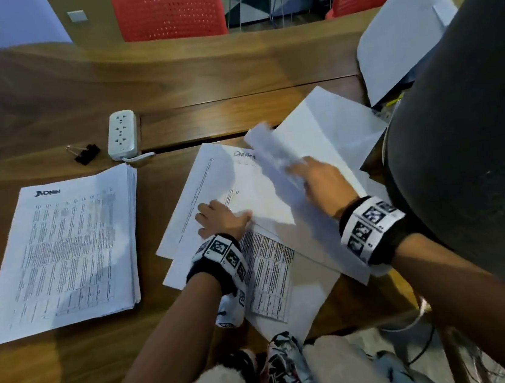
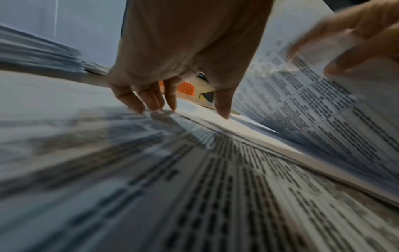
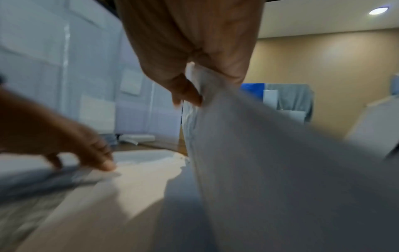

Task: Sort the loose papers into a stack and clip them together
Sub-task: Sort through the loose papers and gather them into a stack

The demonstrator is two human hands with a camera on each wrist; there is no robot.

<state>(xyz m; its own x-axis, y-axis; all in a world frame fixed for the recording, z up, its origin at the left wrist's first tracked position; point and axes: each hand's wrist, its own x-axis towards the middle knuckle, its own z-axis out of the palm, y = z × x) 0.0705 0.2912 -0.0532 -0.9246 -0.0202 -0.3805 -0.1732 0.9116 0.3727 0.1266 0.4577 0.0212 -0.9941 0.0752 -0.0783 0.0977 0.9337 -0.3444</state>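
Observation:
Loose printed papers (image 1: 208, 180) lie fanned out in the middle of the wooden table (image 1: 42, 99). My left hand (image 1: 221, 219) presses flat on them with straight fingers (image 2: 138, 102). My right hand (image 1: 323, 179) pinches a white sheet (image 1: 271, 147) and lifts it off the pile; the sheet is blurred, and in the right wrist view the sheet (image 3: 259, 153) hangs from the thumb and fingers (image 3: 187, 95). A neat stack of printed papers (image 1: 68, 252) lies to the left. A black binder clip (image 1: 86, 154) sits behind that stack.
A white power strip (image 1: 121, 134) lies beside the clip. More white sheets (image 1: 400, 36) lie at the far right. A dark rounded chair back (image 1: 470, 164) crowds the right side. Two red chairs (image 1: 168, 7) stand beyond the table's far edge.

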